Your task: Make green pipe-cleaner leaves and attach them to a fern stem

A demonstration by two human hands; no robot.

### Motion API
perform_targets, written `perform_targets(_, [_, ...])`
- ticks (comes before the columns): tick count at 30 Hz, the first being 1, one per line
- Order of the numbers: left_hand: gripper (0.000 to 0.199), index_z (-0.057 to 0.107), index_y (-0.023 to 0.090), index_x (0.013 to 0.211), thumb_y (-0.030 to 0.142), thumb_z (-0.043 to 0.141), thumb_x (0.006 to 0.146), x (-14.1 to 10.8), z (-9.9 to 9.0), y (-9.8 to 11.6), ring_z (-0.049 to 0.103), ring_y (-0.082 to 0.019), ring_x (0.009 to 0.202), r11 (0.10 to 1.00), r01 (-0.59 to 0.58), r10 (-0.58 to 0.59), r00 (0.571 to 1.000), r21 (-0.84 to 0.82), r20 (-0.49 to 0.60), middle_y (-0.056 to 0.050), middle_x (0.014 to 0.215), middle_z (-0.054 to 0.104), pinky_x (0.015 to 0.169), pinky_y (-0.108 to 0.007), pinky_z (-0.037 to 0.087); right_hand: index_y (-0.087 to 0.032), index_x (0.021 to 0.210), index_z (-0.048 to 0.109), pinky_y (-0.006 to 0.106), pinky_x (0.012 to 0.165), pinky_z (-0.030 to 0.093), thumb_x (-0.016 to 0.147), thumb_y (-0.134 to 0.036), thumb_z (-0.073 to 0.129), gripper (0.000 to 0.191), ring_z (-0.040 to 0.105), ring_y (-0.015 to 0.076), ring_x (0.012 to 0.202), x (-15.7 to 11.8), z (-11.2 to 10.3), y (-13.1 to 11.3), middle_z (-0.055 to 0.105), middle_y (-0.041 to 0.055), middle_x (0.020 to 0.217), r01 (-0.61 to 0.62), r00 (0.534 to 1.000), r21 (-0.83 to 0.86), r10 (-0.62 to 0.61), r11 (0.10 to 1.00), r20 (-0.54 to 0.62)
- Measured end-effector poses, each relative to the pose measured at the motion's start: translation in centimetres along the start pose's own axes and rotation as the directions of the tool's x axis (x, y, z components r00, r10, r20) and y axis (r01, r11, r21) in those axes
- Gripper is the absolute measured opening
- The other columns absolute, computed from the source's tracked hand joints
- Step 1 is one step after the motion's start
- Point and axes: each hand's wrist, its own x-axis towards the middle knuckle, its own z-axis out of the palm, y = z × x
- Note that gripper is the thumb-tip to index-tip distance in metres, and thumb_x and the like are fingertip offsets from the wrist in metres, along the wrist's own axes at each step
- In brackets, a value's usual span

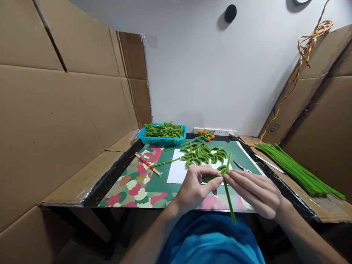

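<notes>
Near the table's front edge, my left hand (pixel 198 186) pinches a green fuzzy stem, and part of a green piece shows behind its fingers. Right beside it, my right hand (pixel 254 189) has its fingers pressed together on the same green stem (pixel 230 203), which stands nearly upright in the view between both hands. Curled green fuzzy pieces (pixel 202 154) lie in clusters just beyond, on a white sheet (pixel 174 172). The exact contact of the fingertips is partly hidden.
A blue basket (pixel 162 140) of green pieces stands at the back left. Chopsticks (pixel 147 164) lie on the left, scissors (pixel 242 167) right of the sheet. Orange-and-green pieces (pixel 206 135) lie at the back. Long green stems (pixel 299 170) lie far right, near cardboard walls (pixel 82 99).
</notes>
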Motion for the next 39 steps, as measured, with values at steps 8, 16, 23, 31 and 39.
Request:
perform_targets(8, [0.015,0.086,0.013,0.088,0.024,0.076,0.092,0.0,0.0,-0.4,0.062,-0.016,0.065,0.996,-0.043,0.042,0.999,0.076,0.016,-0.006,0.077,0.069,0.058,-0.026,0.049,0.002,0.124,0.075,0.042,0.086,0.071,0.098,-0.003,0.054,0.033,0.078,0.0340,0.109,-0.2,1.3,0.4,0.081,0.0231,0.103,0.045,0.997,-0.001,-0.045,0.999,-0.056])
perform_targets(16, [0.015,0.080,0.012,0.096,0.009,0.066,0.097,-0.6,0.3,-0.6,0.061,-0.017,0.072,0.792,-0.411,0.418,0.904,0.451,0.091,-0.009,0.085,0.071,0.065,-0.028,0.048,-0.019,0.099,0.072,0.029,0.061,0.053,0.105,-0.016,0.059,0.015,0.064,0.0178,0.071,1.2,2.5,-1.3,0.069,0.0061,0.084,-0.601,0.751,0.549,0.645,0.581,0.139])
perform_targets(23, [0.015,0.077,0.015,0.090,0.013,0.065,0.099,0.1,0.3,-1.3,0.056,-0.014,0.066,0.812,-0.330,0.346,0.936,0.482,0.058,-0.005,0.080,0.066,0.060,-0.027,0.043,-0.018,0.087,0.067,0.027,0.059,0.036,0.105,-0.038,0.065,0.027,0.048,0.0141,0.067,1.7,1.8,-1.0,0.058,0.0006,0.077,-0.774,0.532,0.598,0.726,0.208,0.436])
perform_targets(31, [0.014,0.076,0.017,0.097,0.029,0.070,0.100,-0.1,0.7,-1.6,0.070,-0.021,0.090,0.963,-0.029,0.039,0.999,0.269,-0.029,-0.007,0.095,0.075,0.080,-0.029,0.053,-0.021,0.082,0.056,0.028,0.059,0.036,0.111,-0.036,0.052,0.033,0.046,0.0154,0.065,2.0,1.8,-1.8,0.053,-0.0012,0.073,-0.807,0.552,0.466,0.742,0.362,0.380])
perform_targets(39, [0.031,0.069,0.016,0.085,0.044,0.078,0.094,-1.0,0.3,-2.4,0.058,-0.013,0.060,0.988,0.148,-0.155,0.975,-0.052,-0.161,0.002,0.066,0.062,0.060,-0.023,0.047,-0.021,0.081,0.062,0.027,0.061,0.042,0.109,-0.036,0.056,0.032,0.052,0.0165,0.067,1.4,2.6,-3.6,0.058,0.0008,0.075,-0.777,0.450,0.577,0.862,0.251,0.231])
